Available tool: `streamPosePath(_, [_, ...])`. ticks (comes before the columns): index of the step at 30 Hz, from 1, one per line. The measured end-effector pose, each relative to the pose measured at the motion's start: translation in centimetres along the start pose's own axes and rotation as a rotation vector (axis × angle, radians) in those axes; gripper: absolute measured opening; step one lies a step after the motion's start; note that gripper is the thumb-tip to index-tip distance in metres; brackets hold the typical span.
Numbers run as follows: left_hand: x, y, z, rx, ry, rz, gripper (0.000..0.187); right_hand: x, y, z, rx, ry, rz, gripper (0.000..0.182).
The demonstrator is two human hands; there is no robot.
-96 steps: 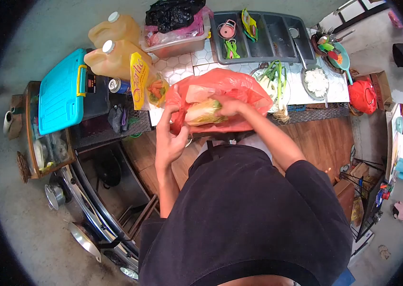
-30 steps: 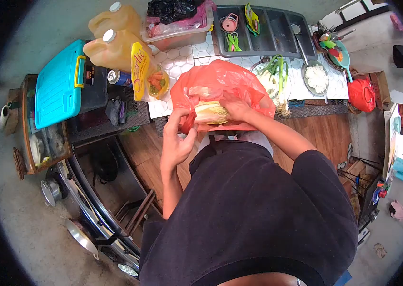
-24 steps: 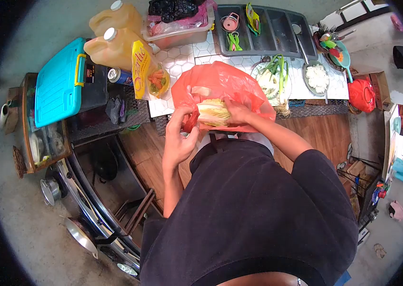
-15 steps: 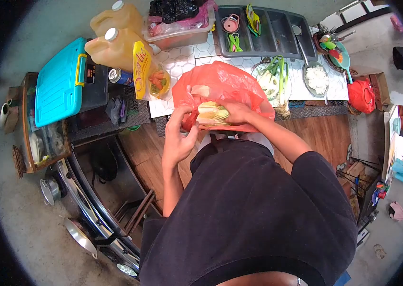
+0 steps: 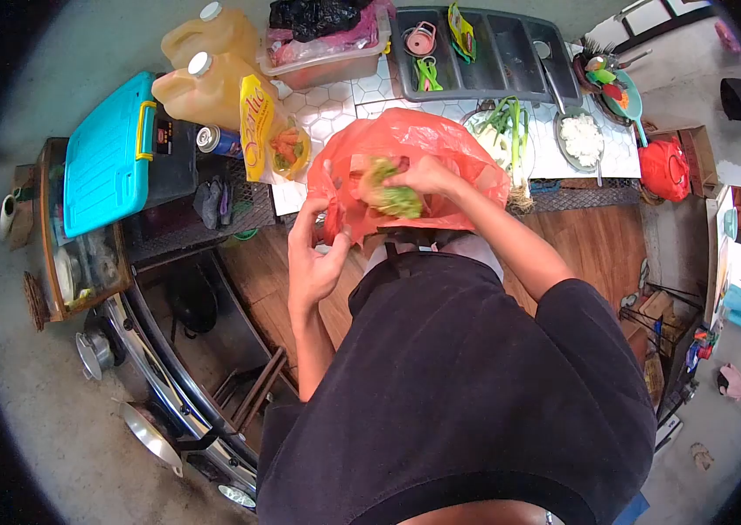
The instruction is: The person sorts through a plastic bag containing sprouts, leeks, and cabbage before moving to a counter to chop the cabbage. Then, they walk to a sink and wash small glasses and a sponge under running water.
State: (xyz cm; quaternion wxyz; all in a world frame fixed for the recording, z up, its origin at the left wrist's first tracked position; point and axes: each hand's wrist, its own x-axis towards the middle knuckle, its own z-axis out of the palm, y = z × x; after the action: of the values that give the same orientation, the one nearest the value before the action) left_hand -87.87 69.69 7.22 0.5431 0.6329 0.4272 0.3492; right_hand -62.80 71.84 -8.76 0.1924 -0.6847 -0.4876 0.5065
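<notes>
1. Head view, grip: the left hand (image 5: 312, 267) pinches the rim of the red plastic bag (image 5: 405, 127); the right hand (image 5: 430, 178) is closed around the blurred leafy vegetable (image 5: 396, 201), in the bag's mouth by the table (image 5: 335, 105) edge.
2. Head view, hazard: a slackened pinch could let the bag sag, spilling its contents.
3. Head view, lettering: the yellow pack (image 5: 253, 109) apparently reads "Garlic"; its finer print is illegible.

Left hand (image 5: 312, 262) grips in a loose C, thumb toward fingers; right hand (image 5: 429, 177) grips, forearm (image 5: 506, 236) slanting inward.
</notes>
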Motion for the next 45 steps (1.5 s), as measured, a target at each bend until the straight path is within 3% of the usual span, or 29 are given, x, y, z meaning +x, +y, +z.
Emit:
streamPosePath(1, [0.0, 0.1, 0.0, 0.001, -0.003, -0.001, 0.032, 0.3, 0.8, 0.4, 0.002, 0.001, 0.002, 0.06])
streamPosePath(3, [0.0, 0.4, 0.0, 0.003, 0.035, 0.016, 0.032, -2.1, -3.1, -0.1, 0.75, -0.15, -0.282, 0.056])
streamPosePath(4, [0.0, 0.4, -0.1, 0.004, 0.034, 0.019, 0.032, -2.4, -3.4, -0.4, 0.812, -0.192, -0.285, 0.052])
streamPosePath(5, [-0.1, 0.4, -0.5, 0.027, 0.037, 0.004, 0.032, -1.6, -2.1, -0.3, 0.812, -0.191, -0.286, 0.052])
streamPosePath(7, [-0.4, 0.1, -1.4, 0.052, 0.04, -0.015, 0.032, 0.6, 1.6, 0.7, 0.259, -0.044, 0.037, 0.054])
streamPosePath(8, [-0.5, -0.2, -2.0, -0.002, 0.058, -0.02, 0.032, -0.2, 0.5, 0.4, 0.261, -0.046, 0.038, 0.054])
streamPosePath(10, [-0.9, -0.3, -2.4, -0.102, 0.08, -0.025, 0.032, -3.2, -3.4, -0.8, -0.079, -0.154, 0.229, 0.052])
streamPosePath(11, [-1.0, -0.4, -2.6, -0.099, 0.084, -0.028, 0.032, -2.4, -2.1, 0.1, -0.079, -0.159, 0.228, 0.052])
streamPosePath(13, [-1.4, -0.9, -3.2, -0.037, 0.111, -0.026, 0.031, -0.6, 1.3, 2.5, 0.014, -0.139, -0.171, 0.045])
streamPosePath(17, [-1.8, -0.7, -3.9, -0.039, 0.134, -0.046, 0.03, -2.0, -3.0, 3.4, 0.031, -0.157, -0.218, 0.042])
streamPosePath(19, [-1.9, -1.0, -4.1, 0.013, 0.147, -0.065, 0.029, -2.2, -4.6, 4.5, -0.16, -0.178, -0.23, 0.04])
streamPosePath(21, [-1.9, -0.9, -4.1, 0.018, 0.146, -0.054, 0.029, -2.4, -7.0, 5.2, -0.156, -0.225, -0.207, 0.045])
streamPosePath(24, [-1.9, -0.7, -3.7, 0.007, 0.156, -0.034, 0.028, -1.2, -6.8, 8.6, -0.196, 0.033, -0.452, 0.048])
streamPosePath(27, [-1.9, -0.7, -3.6, -0.001, 0.18, -0.033, 0.027, 0.3, -6.7, 10.1, -0.261, 0.108, -0.557, 0.041])
streamPosePath(28, [-2.0, -0.8, -3.7, 0.003, 0.188, -0.045, 0.027, 0.8, -6.5, 10.1, -0.26, 0.105, -0.563, 0.041])
streamPosePath(30, [-2.1, -1.4, -3.9, -0.017, 0.209, -0.051, 0.027, 0.4, -7.4, 8.7, -0.273, -0.141, -0.378, 0.038])
streamPosePath(34, [-2.2, -1.4, -3.7, -0.049, 0.256, -0.054, 0.027, 1.5, -3.7, 10.4, 0.019, -0.027, -0.386, 0.028])
streamPosePath(39, [-2.3, -2.1, -3.8, -0.07, 0.263, -0.05, 0.025, 1.7, -0.5, 8.7, 0.406, -0.002, -0.151, 0.032])
streamPosePath(45, [-1.8, -1.8, -3.2, -0.098, 0.24, -0.033, 0.025, 1.9, 0.0, 7.4, 0.516, -0.065, -0.086, 0.039])
